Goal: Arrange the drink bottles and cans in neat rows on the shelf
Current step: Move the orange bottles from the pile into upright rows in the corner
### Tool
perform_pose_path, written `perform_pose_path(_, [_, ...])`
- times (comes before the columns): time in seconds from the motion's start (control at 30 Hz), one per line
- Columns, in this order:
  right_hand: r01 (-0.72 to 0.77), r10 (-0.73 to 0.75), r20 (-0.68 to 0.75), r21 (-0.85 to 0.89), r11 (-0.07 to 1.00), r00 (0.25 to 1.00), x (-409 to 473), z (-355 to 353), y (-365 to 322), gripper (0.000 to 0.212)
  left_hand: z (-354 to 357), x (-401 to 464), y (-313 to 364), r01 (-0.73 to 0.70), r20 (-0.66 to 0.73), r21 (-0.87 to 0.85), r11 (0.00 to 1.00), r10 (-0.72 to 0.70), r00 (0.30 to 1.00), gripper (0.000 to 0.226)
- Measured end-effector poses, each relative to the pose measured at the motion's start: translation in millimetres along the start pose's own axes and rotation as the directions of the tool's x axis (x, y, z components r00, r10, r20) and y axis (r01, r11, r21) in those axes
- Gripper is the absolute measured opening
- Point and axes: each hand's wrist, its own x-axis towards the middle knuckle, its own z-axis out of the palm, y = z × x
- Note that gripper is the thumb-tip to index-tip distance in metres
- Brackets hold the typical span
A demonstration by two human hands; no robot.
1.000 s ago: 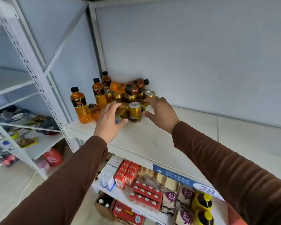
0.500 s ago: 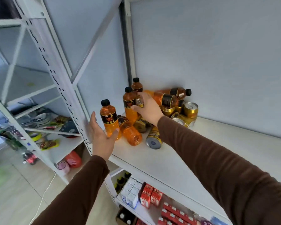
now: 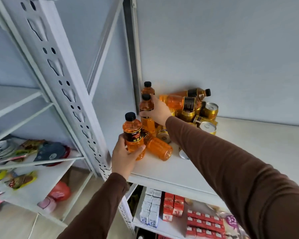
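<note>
Half a second ago the left hand (image 3: 123, 156) was open beside the front bottle (image 3: 133, 135); now its fingers and thumb curl round the lower body of that bottle, thumb across the front, the bottle upright near the shelf (image 3: 248, 152) edge. The right hand (image 3: 158, 112) was then resting on the pile; now its fingers wrap the second bottle (image 3: 146, 111), at label height, thumb on the near side. That bottle stands upright too, directly behind the front one. A third bottle (image 3: 148, 88) stands just past the right fingertips, in the corner.

So both hands have gone from reaching to gripping, one bottle each, and a line of three upright bottles along the shelf's left side looks to be forming. My guess is the step in hand is squaring these two into that row.

The rest is not yet sorted. A fallen bottle (image 3: 158, 149) lies on its side just right of the left fingers, touching the front bottle. Two more bottles (image 3: 179, 100) lie across the cans (image 3: 207, 118) beyond the right wrist, some cans upright, some tipped
</note>
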Motion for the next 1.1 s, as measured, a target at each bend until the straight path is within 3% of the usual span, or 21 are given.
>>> perform_pose_path(0.2, [-0.001, 0.006, -0.151, 0.034, 0.999, 0.989, -10, -4, -8, 0.078, -10, 3, -2, -0.048, 0.039, -0.068, 0.997, 0.051, 0.998, 0.056])
perform_pose_path(0.5, [0.088, 0.002, -0.348, 0.242, 0.966, 0.938, -43, -73, -32, 0.063, -7, 6, 39, -0.165, 0.067, -0.024, 0.986, 0.166, 0.984, 0.068])
perform_pose_path(0.7, [0.091, 0.022, -0.436, 0.235, 0.968, 0.899, -83, -119, -22, 0.055, 18, -1, 55, -0.203, 0.106, -0.059, 0.977, 0.208, 0.972, 0.066])
perform_pose_path(1.1, [0.026, 0.091, -0.531, 0.21, 0.977, 0.842, -136, -168, -4, 0.062, 51, -3, 85, -0.214, 0.187, -0.163, 0.963, 0.243, 0.952, 0.067])
